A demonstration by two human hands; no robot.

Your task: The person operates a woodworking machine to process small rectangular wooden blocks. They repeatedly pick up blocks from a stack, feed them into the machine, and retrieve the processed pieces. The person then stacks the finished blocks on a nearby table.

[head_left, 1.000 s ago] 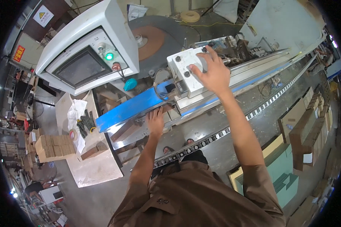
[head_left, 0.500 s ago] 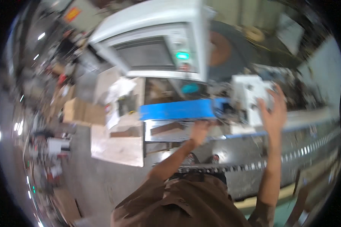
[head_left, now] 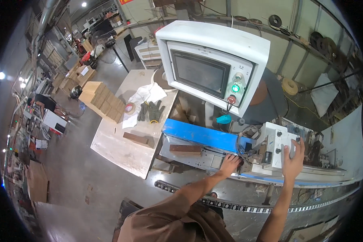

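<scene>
My left hand [head_left: 231, 164] lies palm down on the metal machine bed, just below the right end of a blue cover [head_left: 207, 134]. Its fingers stretch forward beside dark cables; their tips are partly hidden, and I see nothing held. My right hand [head_left: 293, 161] is spread over the right side of a white control box [head_left: 275, 141] with black knobs. The thumb and fingers are apart, with the fingertips close to a knob at the box's edge. A reddish-brown wooden block [head_left: 185, 150] rests on the bed left of my left hand.
A white-framed screen console [head_left: 262, 50] with a lit green button stands behind the bed. The pale side table [head_left: 121, 145] bears stacked wooden blocks [head_left: 101, 101], dark gloves [head_left: 154, 111], a tape roll [head_left: 130, 107] and another brown block [head_left: 137, 139]. A cable chain [head_left: 246, 207] runs along the front.
The view has swung and tilted, so the machine sits lower and slanted, and the blur is gone. Both hands stay at about the same places on the machine.
</scene>
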